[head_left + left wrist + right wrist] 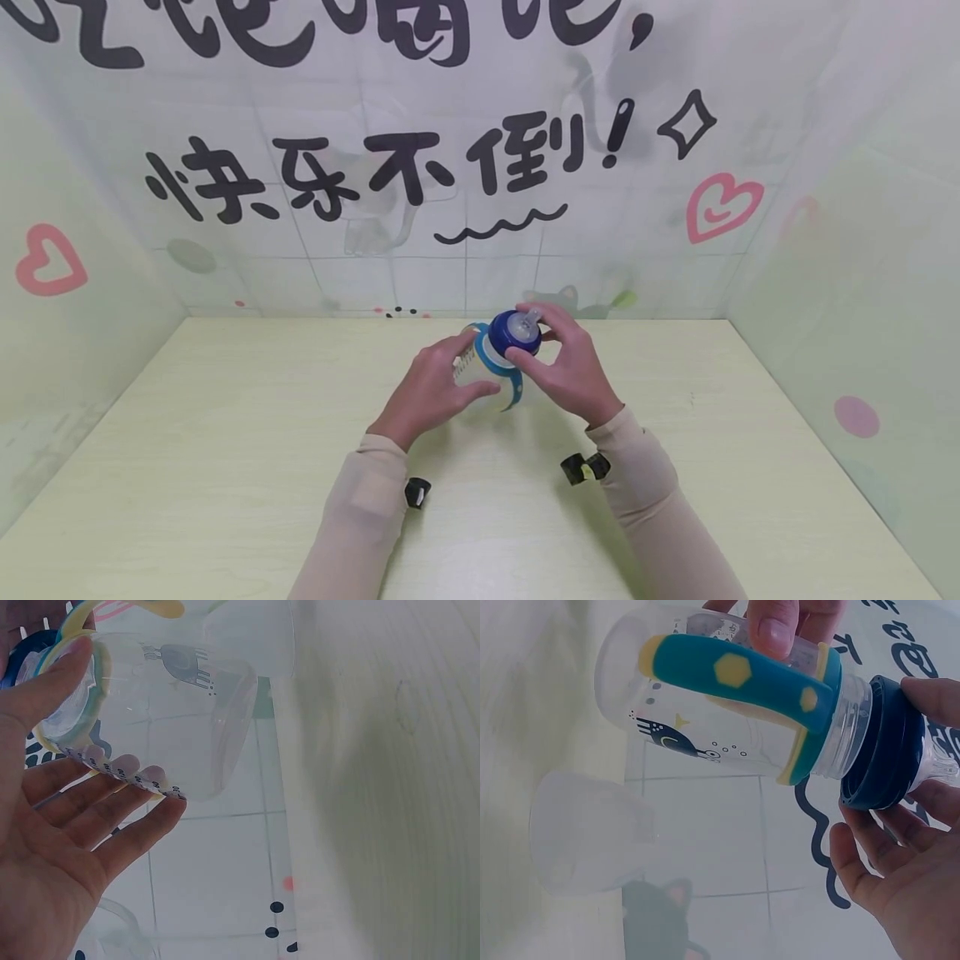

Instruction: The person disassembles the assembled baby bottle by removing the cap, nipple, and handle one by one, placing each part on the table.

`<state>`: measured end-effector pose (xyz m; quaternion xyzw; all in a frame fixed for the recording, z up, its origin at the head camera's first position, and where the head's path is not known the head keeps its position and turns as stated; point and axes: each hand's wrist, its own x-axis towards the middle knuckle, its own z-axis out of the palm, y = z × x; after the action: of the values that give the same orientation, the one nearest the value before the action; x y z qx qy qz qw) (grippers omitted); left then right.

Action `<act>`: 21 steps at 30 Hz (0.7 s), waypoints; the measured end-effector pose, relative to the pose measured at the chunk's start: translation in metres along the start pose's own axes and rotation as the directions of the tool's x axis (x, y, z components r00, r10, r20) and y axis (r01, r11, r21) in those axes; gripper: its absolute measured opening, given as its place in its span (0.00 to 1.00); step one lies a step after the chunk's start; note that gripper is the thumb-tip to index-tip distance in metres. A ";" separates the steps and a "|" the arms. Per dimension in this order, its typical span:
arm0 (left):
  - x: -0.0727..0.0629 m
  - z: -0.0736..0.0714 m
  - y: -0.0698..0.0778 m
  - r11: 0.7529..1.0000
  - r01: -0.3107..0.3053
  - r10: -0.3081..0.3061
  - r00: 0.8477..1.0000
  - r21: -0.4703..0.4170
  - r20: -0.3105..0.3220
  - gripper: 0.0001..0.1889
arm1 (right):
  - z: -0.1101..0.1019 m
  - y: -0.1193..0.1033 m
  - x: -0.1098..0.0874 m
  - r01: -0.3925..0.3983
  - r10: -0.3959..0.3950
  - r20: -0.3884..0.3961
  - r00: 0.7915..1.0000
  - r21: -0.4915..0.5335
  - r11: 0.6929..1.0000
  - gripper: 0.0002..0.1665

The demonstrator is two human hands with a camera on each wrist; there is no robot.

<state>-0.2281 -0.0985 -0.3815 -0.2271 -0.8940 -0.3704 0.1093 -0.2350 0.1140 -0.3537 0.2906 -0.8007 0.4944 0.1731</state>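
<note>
A clear baby bottle (480,372) with blue-and-yellow handles (742,682) is held tilted over the table. My left hand (431,385) grips its body, thumb on one side and fingers along the printed scale in the left wrist view. At the bottle's mouth, my right hand (566,367) holds the dark blue screw ring (885,746) with its clear teat (523,325) between thumb and fingers. In the right wrist view the threaded neck (847,724) shows beside the ring, which sits at a slight slant to it.
A translucent cup-shaped cover (592,832) stands on the pale wooden table (225,467) near its back edge, in the right wrist view. Behind the table rises a printed back wall (420,283), with a side wall (840,350) at the right. Wrist cameras sit on both sleeves.
</note>
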 end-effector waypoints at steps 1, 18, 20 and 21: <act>0.000 0.000 0.000 1.000 0.002 -0.002 1.000 -0.001 -0.001 0.37 | 0.000 0.000 0.000 -0.001 0.001 -0.001 1.000 0.000 1.000 0.29; 0.000 0.000 0.000 1.000 0.007 -0.007 1.000 -0.010 0.001 0.37 | -0.005 0.000 0.001 0.021 -0.021 -0.020 1.000 0.005 1.000 0.31; 0.000 0.000 0.000 1.000 0.011 -0.011 1.000 -0.009 -0.001 0.37 | -0.006 0.000 0.001 0.021 -0.021 -0.023 1.000 0.003 1.000 0.30; 0.000 -0.001 0.000 1.000 0.009 -0.009 1.000 -0.010 -0.001 0.37 | -0.007 0.000 0.001 0.022 -0.021 -0.025 0.999 0.004 1.000 0.30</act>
<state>-0.2282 -0.0990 -0.3812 -0.2235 -0.8931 -0.3756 0.1067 -0.2361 0.1196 -0.3500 0.2934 -0.7941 0.4981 0.1877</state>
